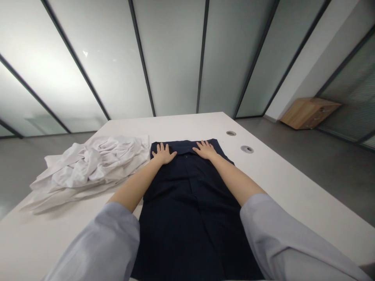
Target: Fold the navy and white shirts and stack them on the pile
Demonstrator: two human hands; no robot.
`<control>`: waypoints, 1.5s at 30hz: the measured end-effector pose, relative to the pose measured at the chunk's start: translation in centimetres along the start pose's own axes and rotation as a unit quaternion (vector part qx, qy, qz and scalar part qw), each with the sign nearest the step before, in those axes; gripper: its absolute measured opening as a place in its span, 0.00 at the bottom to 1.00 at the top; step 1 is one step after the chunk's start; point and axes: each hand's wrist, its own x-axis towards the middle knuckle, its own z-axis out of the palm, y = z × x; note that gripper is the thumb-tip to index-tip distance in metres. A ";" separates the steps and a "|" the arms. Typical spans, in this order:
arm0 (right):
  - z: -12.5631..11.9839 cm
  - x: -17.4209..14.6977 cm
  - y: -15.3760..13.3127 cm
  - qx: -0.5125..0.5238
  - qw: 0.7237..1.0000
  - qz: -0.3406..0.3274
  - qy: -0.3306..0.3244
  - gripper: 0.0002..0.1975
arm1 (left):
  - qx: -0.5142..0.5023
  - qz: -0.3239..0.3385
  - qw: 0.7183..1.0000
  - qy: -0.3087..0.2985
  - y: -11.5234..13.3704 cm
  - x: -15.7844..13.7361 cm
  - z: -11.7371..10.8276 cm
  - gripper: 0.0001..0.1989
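A dark navy garment (187, 210) lies spread lengthwise on the white table, with a seam running down its middle. Its far edge has a folded band, and a small round spot that may be a button shows just below it. My left hand (163, 154) rests flat on the far left part of the cloth, fingers spread. On the far right part, my right hand (206, 150) is pressed flat too, its fingers apart. Neither hand grips the fabric. The garment's near end runs to the bottom of the view between my sleeves.
A crumpled heap of white cloth (96, 164) lies on the table (293, 203) to the left of the garment. Two round cable holes, one far (231, 133) and one nearer (247, 149), sit at the right. Beyond are frosted glass panels (172, 58) and a wooden cabinet (307, 112).
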 end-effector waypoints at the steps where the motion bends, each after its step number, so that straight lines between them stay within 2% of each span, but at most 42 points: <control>1: 0.0 0.1 0.0 -0.002 1.000 -0.002 0.002 0.39 | 0.002 0.012 1.000 -0.007 0.2 -0.7 0.1 0.44; 4: -0.1 0.4 0.0 -0.011 1.000 -0.010 0.013 0.37 | 0.004 0.051 0.998 -0.036 0.8 -2.6 1.0 0.45; 8: -0.7 0.2 -0.2 -0.026 0.999 -0.021 0.037 0.34 | 0.014 0.057 0.997 -0.046 1.0 -3.7 2.2 0.46; 12: -1.6 -1.7 -1.0 -0.030 0.997 -0.049 0.053 0.35 | 0.018 0.055 0.998 -0.019 1.0 -2.8 2.2 0.47; 17: -1.0 -5.4 -2.3 -0.020 0.999 -0.035 0.003 0.39 | 0.018 0.069 0.997 0.002 0.9 -0.9 1.8 0.45; 19: -0.2 -6.6 -2.6 -0.018 1.000 -0.015 -0.021 0.41 | 0.017 0.080 0.996 0.022 0.8 -0.6 1.7 0.43; 21: 0.6 -7.2 -2.7 -0.022 0.999 -0.005 -0.032 0.43 | 0.017 0.091 0.993 0.071 0.6 -0.8 1.8 0.39; 23: 1.0 -7.2 -2.7 -0.025 0.999 -0.004 -0.030 0.43 | 0.018 0.105 0.986 0.129 0.5 -1.3 1.8 0.32; 25: 1.0 -6.7 -2.6 -0.025 0.999 -0.003 -0.026 0.44 | 0.024 0.119 0.980 0.160 0.4 -2.2 1.8 0.27; 28: 0.7 -5.5 -2.4 -0.022 1.000 0.001 -0.021 0.43 | 0.034 0.115 0.982 0.143 0.7 -3.6 1.8 0.26; 33: 0.2 -3.6 -1.9 -0.018 1.000 -0.008 -0.002 0.41 | 0.022 0.043 0.998 0.044 1.5 -4.6 2.2 0.38; 35: 0.0 -3.1 -1.8 -0.017 1.000 -0.012 0.001 0.40 | 0.016 0.030 0.999 0.022 1.7 -4.3 2.4 0.41; 40: -0.6 -2.8 -2.2 -0.038 0.999 -0.019 0.016 0.38 | 0.018 0.032 0.999 0.021 1.6 -2.8 2.4 0.43; 45: -0.3 -4.6 -3.2 -0.031 0.998 -0.032 0.047 0.38 | 0.024 0.034 0.999 0.024 1.2 -1.6 2.2 0.44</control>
